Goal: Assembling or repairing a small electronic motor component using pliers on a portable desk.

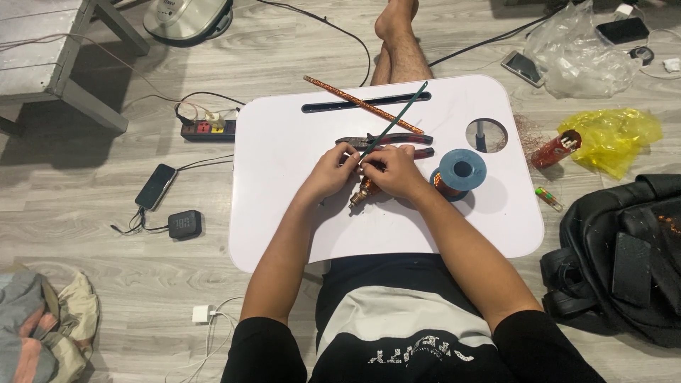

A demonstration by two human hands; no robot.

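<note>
White lap table (284,213) sits on grey wood-plank floor (92,177) amid cables.

Blue wire spool (461,170) on the white tabletop (284,149), glittery orange stick (362,104), power strip (206,129) on the floor, phone (155,186), small black speaker (185,224), yellow plastic bag (616,136), black backpack (624,255)

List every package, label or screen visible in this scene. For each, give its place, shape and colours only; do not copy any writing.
Phone: floor left of the white lap table, dark screen, black slab, cable attached.
Second phone: floor beyond the table's far right corner, dark screen, pale edge.
Red can: floor right of the table, lying down, cylinder with pale label.
Yellow plastic bag: beside the can, crumpled.
Clear plastic bag: top right, crumpled.
</note>
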